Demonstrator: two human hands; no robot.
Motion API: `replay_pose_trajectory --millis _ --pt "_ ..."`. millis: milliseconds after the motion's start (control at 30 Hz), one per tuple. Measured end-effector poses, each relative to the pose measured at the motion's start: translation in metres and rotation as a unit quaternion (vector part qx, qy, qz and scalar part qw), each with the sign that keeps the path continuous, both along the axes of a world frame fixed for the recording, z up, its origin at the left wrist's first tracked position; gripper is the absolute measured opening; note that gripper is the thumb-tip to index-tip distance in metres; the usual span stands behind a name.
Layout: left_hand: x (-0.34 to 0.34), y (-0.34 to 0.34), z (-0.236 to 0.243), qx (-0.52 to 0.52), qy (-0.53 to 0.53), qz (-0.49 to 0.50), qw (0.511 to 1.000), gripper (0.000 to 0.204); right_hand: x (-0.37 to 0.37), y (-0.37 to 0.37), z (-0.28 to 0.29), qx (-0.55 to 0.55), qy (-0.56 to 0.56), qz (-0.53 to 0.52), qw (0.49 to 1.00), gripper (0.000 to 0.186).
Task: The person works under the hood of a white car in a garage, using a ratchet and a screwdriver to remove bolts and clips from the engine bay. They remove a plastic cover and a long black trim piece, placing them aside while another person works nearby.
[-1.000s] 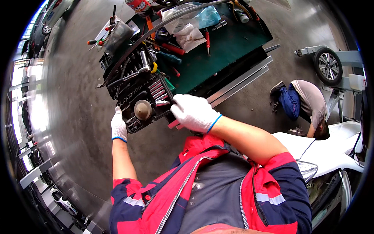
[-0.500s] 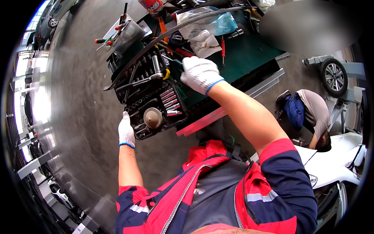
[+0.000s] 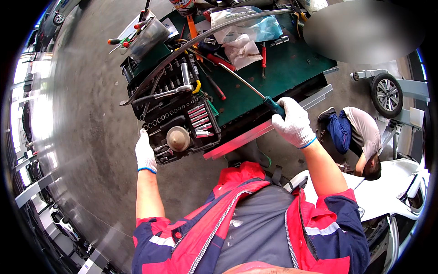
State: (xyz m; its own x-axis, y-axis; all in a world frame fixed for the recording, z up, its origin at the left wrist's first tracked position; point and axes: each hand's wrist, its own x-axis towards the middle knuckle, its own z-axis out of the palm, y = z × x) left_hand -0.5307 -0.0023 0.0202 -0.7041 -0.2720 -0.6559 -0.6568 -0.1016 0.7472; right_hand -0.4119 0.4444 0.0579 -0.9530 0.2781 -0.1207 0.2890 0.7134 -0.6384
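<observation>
In my right hand (image 3: 294,122) is a long screwdriver (image 3: 273,104), gripped by its dark green handle. Its thin metal shaft points up and left over the green worktop (image 3: 301,68). My left hand (image 3: 145,153), also in a white glove, grips the left edge of an open black socket set case (image 3: 187,147); its fingers are mostly hidden. Several chrome sockets (image 3: 199,121) stand in a row inside the case, and a round, cone-topped beige thing (image 3: 178,139) rests on it. Across the case's far part lies a ratchet (image 3: 171,93).
A long curved dark strip (image 3: 196,40) crosses the worktop. Beyond it are plastic bags (image 3: 242,27), a red screwdriver (image 3: 263,59) and a clear tool bin (image 3: 149,39). An open drawer (image 3: 246,139) juts toward me. On the right a person (image 3: 358,132) crouches beside white car bodywork (image 3: 388,187).
My right hand has drawn back from the worktop toward me and to the right, bringing the green-handled screwdriver with it. My left hand stays at the case.
</observation>
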Motion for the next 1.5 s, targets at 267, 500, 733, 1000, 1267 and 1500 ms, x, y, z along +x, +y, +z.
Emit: replay_pose_trajectory --millis 267,500,733,1000,1267,1500 --pt "0.011 0.02 0.014 -0.043 0.002 0.001 0.999 0.051 -0.041 -0.021 -0.002 0.021 0.105 0.025 0.994 0.033" --pt "0.018 0.026 0.01 -0.014 -0.005 0.036 0.999 0.051 -0.113 -0.083 -0.002 0.206 0.099 0.223 0.948 0.016" --pt "0.018 0.029 0.007 0.007 0.014 0.043 0.999 0.05 -0.099 -0.093 -0.03 0.052 0.026 0.101 0.993 0.019" --pt "0.02 0.037 0.012 0.03 0.028 0.061 0.997 0.048 0.002 -0.034 0.03 -0.218 -0.041 0.007 0.975 0.029" --pt "0.014 0.063 0.011 -0.013 0.048 0.059 0.997 0.054 0.083 -0.012 0.054 -0.461 -0.121 -0.073 0.876 0.034" --pt "0.0 0.022 0.028 -0.44 -0.001 -0.291 0.849 0.081 0.167 0.006 0.073 -0.56 -0.064 -0.116 0.817 0.062"
